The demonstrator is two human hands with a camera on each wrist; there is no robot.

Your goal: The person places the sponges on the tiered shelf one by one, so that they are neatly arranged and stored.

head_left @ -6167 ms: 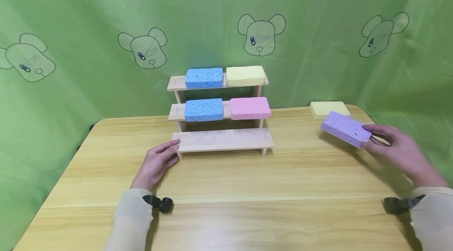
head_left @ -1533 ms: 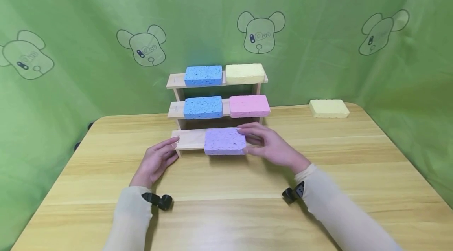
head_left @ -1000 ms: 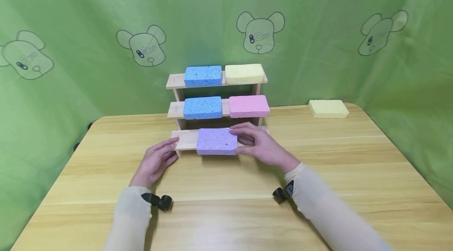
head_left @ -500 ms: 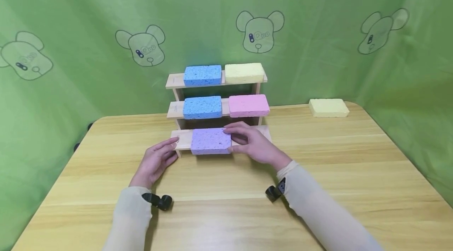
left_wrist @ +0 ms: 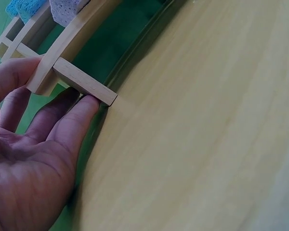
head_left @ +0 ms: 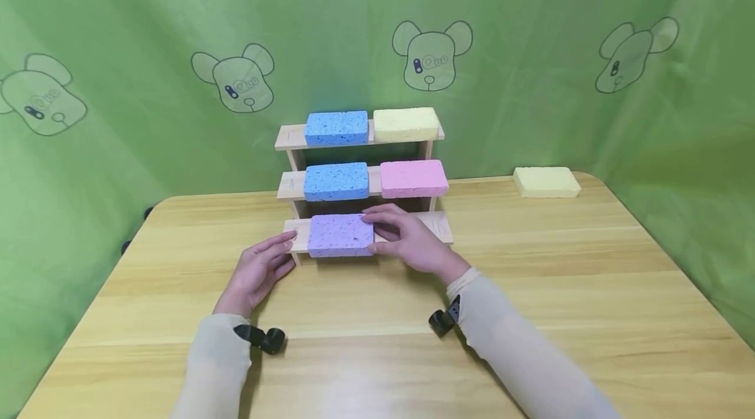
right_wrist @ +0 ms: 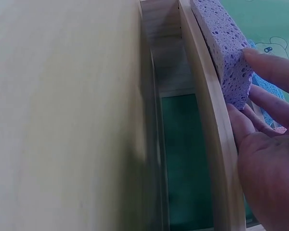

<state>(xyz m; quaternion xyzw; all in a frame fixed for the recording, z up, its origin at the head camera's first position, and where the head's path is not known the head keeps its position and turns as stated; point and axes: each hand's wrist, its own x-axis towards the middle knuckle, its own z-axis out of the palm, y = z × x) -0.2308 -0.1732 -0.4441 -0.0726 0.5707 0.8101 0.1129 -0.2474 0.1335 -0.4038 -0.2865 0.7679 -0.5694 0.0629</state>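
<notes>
In the head view a purple sponge (head_left: 341,234) lies on the bottom tier of a three-tier wooden display rack (head_left: 433,225), toward its left side. My right hand (head_left: 409,239) holds that sponge by its right end. In the right wrist view the fingertips sit at the end of the purple sponge (right_wrist: 226,53), just above the shelf edge. My left hand (head_left: 256,275) grips the left end of the bottom tier. The left wrist view shows one digit on the board's end and other fingers against the leg (left_wrist: 84,82).
Blue sponges (head_left: 336,128) (head_left: 336,181) sit on the left of the upper two tiers. Beside them are a yellow sponge (head_left: 406,124) on top and a pink sponge (head_left: 414,178) in the middle. Another yellow sponge (head_left: 546,181) lies at the table's (head_left: 377,366) back right, before a green curtain (head_left: 330,25).
The right hand has brought the purple sponge from the right onto the bottom tier, then slid it leftward along the board. The left hand stays at the rack's left end.
</notes>
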